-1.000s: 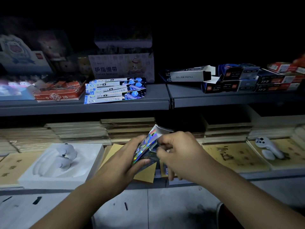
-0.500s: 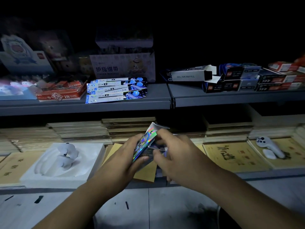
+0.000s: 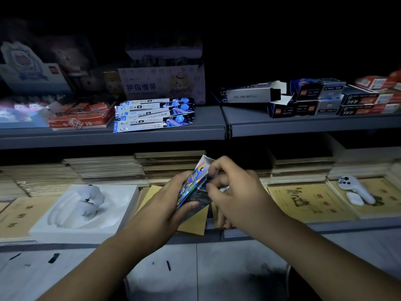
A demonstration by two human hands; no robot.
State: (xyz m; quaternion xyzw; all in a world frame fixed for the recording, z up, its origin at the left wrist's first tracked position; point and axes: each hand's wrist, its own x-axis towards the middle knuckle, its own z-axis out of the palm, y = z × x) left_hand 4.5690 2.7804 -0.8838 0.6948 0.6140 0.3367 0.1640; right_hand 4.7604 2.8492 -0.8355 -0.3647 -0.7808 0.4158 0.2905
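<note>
A small holographic packet, shiny and rainbow-tinted with a white open flap at its top, is held in front of the lower shelf. My left hand grips it from the left and below, thumb under its lower edge. My right hand has its fingers curled at the packet's open top, pinching the flap edge. What is inside the packet is hidden.
The grey upper shelf carries blue refill packs, a red 2B box, a gel ink refill box and dark boxes. Below lie stacked yellow booklets, a white moulded tray and a white controller.
The packet has tilted slightly more upright and my right fingers have shifted along its open top. The view and both arms stay almost where they were.
</note>
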